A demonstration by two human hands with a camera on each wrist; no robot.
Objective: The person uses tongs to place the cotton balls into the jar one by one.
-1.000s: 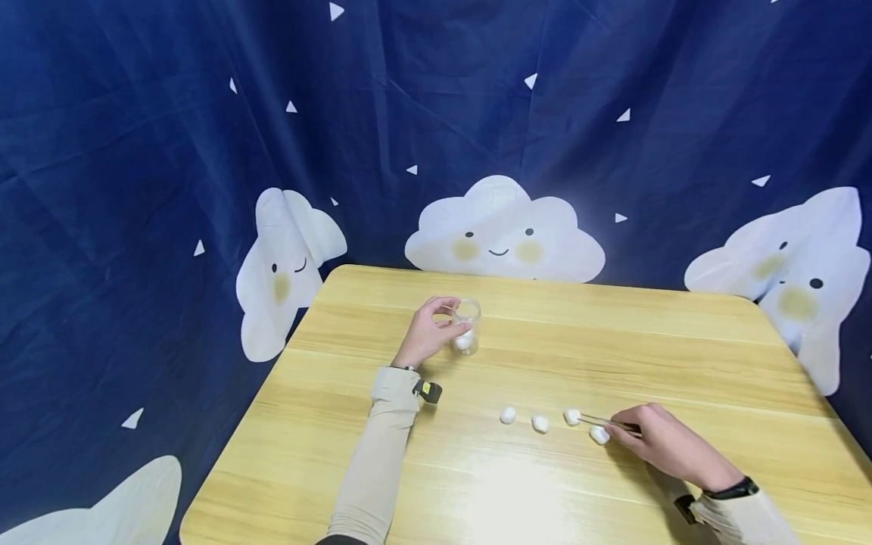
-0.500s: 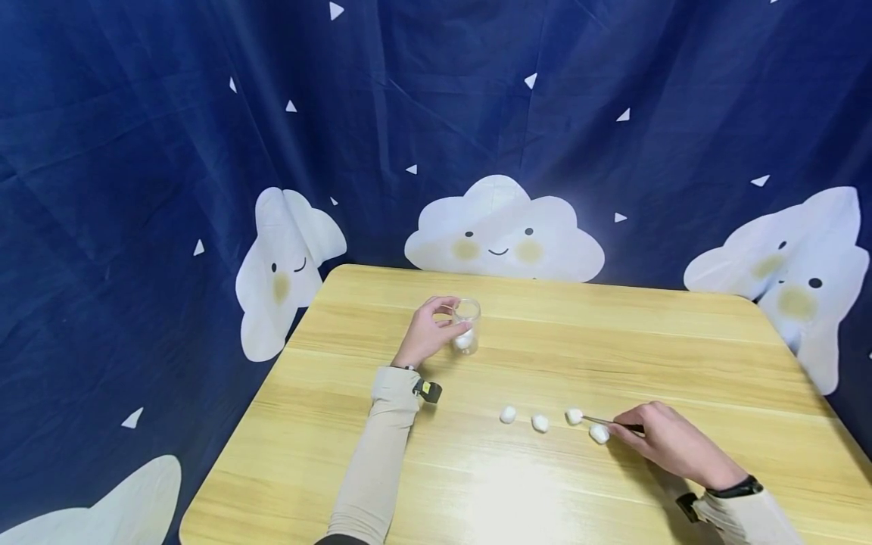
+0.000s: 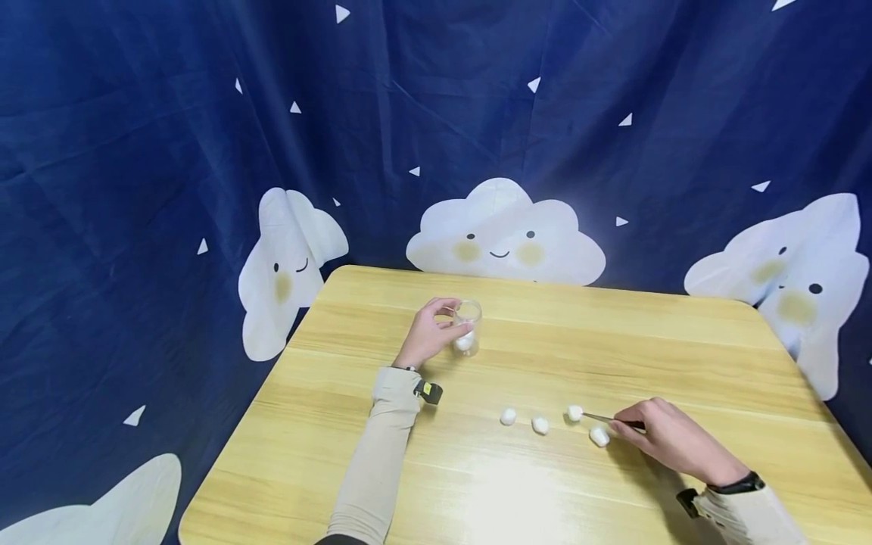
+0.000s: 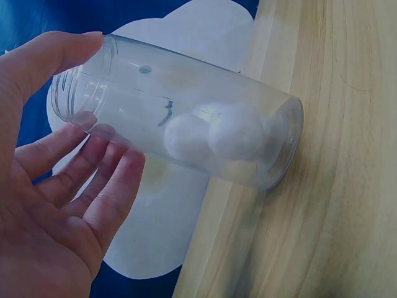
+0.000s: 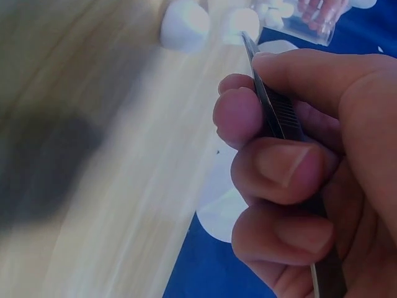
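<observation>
In the head view my left hand [image 3: 429,331] holds a clear jar [image 4: 205,81] upright on the table, thumb on one side and fingers on the other. White cotton balls [image 4: 232,131] lie at the jar's bottom. My right hand [image 3: 671,440] grips dark metal tweezers [image 5: 276,108], their arms pressed together. The tips meet a cotton ball [image 3: 574,413]; I cannot tell whether it is off the table. Another cotton ball [image 3: 599,436] lies just below the tweezers, near the right fingertips. Two more, a left one [image 3: 508,416] and a middle one [image 3: 540,425], lie further left.
The light wood table [image 3: 381,469] has rounded corners. Behind it hangs a dark blue curtain [image 3: 463,91] printed with white clouds. A bright glare spot [image 3: 518,499] shows at the table's front. Each wrist wears a small black camera.
The tweezers' arms, apart a second ago, have come together at the cotton ball, which has shifted slightly right and up in view. The left hand and jar have stayed put.
</observation>
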